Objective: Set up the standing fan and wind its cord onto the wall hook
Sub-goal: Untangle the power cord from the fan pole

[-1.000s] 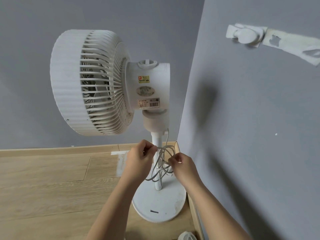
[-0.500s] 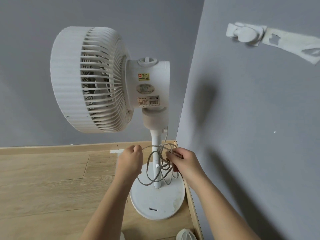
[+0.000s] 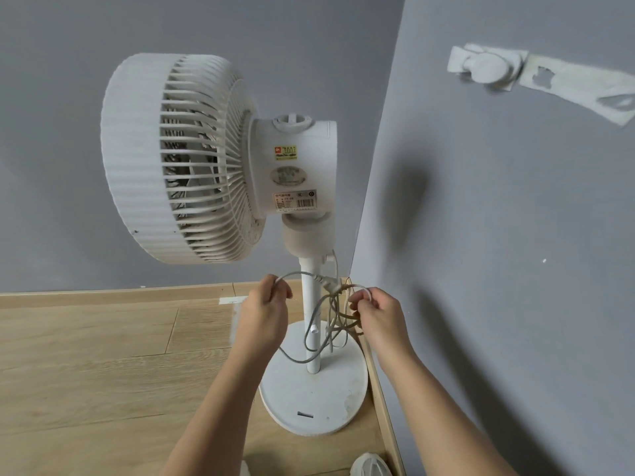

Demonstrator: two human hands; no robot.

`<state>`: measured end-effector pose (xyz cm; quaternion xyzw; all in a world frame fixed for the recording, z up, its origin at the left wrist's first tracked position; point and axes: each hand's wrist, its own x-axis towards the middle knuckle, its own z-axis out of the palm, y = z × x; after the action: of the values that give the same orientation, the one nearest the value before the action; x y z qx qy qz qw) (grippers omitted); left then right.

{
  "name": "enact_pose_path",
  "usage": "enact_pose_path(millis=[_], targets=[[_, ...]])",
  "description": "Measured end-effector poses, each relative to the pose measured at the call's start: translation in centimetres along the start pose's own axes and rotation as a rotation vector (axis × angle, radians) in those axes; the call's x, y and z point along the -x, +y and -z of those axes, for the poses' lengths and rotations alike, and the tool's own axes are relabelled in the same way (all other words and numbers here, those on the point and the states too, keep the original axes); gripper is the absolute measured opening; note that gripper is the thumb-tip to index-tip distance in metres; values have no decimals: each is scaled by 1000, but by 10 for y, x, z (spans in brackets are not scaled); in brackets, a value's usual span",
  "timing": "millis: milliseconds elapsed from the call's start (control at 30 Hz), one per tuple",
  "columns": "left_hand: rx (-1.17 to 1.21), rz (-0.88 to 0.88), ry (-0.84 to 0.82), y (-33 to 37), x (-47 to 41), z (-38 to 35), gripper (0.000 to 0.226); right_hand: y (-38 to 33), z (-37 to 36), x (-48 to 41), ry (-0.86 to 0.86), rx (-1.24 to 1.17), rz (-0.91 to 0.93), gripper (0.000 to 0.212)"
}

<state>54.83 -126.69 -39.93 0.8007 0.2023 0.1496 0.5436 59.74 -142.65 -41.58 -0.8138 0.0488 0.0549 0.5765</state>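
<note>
Ideally, cord (image 3: 335,317) pinched by left hand (image 3: 264,314) and right hand (image 3: 374,314) is gathered into even loops for the upper-right hook (image 3: 484,68).

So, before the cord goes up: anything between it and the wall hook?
Nothing visible: bare wall lies between cord and hook. Its loops cross the fan's pole; whether they wrap it is unclear.
</note>
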Motion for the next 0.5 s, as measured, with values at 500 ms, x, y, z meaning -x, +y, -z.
enact_pose_path(millis=[500], targets=[[30,634,-189,-5,0,9,26,-10,3,-1,-302,-423,-381,40]])
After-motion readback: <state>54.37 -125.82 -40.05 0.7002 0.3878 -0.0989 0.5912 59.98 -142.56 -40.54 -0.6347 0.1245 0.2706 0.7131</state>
